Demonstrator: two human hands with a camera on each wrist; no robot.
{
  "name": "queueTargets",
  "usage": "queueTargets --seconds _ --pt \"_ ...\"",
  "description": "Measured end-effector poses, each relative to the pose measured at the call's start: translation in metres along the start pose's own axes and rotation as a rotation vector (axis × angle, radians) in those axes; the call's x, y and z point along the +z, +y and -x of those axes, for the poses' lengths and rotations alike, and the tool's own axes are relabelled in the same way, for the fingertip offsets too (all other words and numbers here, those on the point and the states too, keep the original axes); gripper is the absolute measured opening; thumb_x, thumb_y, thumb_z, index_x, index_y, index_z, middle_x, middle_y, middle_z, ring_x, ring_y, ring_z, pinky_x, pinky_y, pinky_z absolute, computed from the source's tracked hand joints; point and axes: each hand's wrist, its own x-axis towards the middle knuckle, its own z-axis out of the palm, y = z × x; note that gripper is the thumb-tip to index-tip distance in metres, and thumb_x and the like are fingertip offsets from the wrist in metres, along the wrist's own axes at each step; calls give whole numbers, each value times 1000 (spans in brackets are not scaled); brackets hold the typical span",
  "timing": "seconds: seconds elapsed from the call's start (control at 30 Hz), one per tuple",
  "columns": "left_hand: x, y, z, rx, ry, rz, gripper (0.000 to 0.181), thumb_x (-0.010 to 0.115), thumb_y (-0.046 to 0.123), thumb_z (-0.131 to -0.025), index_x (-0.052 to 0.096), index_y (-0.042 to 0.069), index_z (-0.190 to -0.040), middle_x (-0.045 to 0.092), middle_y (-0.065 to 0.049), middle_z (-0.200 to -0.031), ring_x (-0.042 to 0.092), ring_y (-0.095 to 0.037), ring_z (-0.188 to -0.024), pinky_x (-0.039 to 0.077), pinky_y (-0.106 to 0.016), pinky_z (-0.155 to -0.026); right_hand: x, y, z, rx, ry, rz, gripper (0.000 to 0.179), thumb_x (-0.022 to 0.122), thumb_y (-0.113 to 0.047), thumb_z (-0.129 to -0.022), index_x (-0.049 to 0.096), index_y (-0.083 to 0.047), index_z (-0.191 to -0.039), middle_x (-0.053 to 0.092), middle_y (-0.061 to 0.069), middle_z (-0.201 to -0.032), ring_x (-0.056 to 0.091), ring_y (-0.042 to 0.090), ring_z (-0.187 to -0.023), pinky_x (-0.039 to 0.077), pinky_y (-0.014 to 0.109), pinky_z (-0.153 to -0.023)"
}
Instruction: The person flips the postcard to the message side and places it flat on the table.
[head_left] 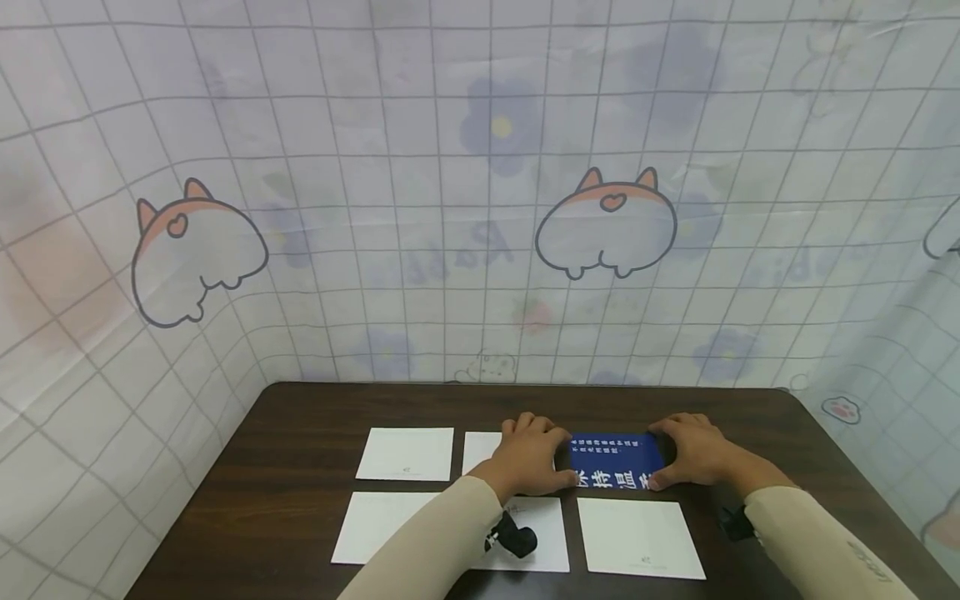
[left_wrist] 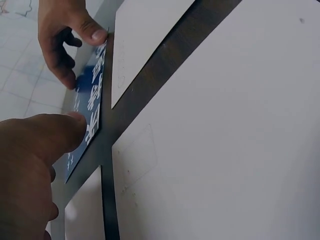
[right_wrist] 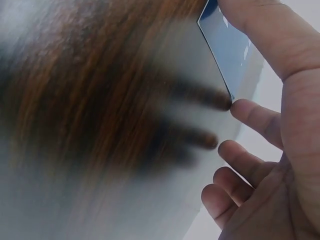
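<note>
A blue card [head_left: 617, 461] with white characters lies on the dark table between the two hands. At its left end, my left hand [head_left: 528, 458] has thumb and fingertips close to or on the edge, and the palm reaches over a white card [head_left: 477, 447]. My right hand [head_left: 693, 452] stands at the card's other end. In the right wrist view, its thumb lies over the blue card [right_wrist: 226, 52] while the index fingertip touches a corner. Remaining fingers there are loosely bent above the glossy surface. The left wrist view shows the left thumb [left_wrist: 62, 130] overlapping the card.
More white cards lie in two rows: one at the back left [head_left: 405, 454], one at the front right [head_left: 641, 537], others partly under the left sleeve [head_left: 431, 542]. A patterned curtain [head_left: 450, 208] stands behind and beside the dark wooden table [head_left: 300, 433].
</note>
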Motion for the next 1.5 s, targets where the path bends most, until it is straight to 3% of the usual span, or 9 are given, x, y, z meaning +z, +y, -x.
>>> queueTargets --seconds 0.53,1.23,1.5 --pt "7 3 -4 -50 -19 -61 63 68 64 -88 63 27 -139 53 0 -144 40 -24 -131 31 -48 -99 -2 -3 -1 26 -34 -37 90 94 -53 -62 63 -7 -133 51 29 -138 38 57 -130 30 75 -100" --pt "7 5 -6 -101 -33 -2 77 73 63 -85 54 23 -148 53 -1 -143 40 -23 -128 31 -46 -97 2 -1 -2 -7 42 -71 90 97 -52 -58 57 -8 -125 60 20 -126 47 52 -120 36 70 -96" --pt "7 3 -8 -83 -26 25 83 74 61 -86 47 21 -154 52 -2 -146 40 -24 -133 32 -47 -99 0 -2 1 -16 72 -109 92 99 -49 -56 56 -6 -125 62 20 -125 50 50 -118 37 70 -96"
